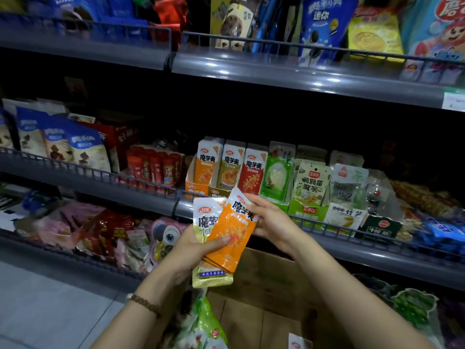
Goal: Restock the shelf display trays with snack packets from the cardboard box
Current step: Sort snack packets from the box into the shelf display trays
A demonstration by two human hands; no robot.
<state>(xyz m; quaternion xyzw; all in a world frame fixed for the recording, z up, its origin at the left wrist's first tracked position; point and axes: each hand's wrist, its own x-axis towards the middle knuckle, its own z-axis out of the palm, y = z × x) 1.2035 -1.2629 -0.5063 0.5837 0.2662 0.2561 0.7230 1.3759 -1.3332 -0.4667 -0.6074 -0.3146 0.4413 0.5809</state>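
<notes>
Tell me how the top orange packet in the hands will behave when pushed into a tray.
Probably floppy: the orange packet is a thin flat pouch, held by the left hand below and right hand at its top. Likely light, since several fan out in one grip. Its glossy film may slide off the yellow packet.

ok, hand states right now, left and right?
Left hand: gripping a stack of snack packets, orange packet on top.
Right hand: pinching the orange packet's top corner.
</notes>
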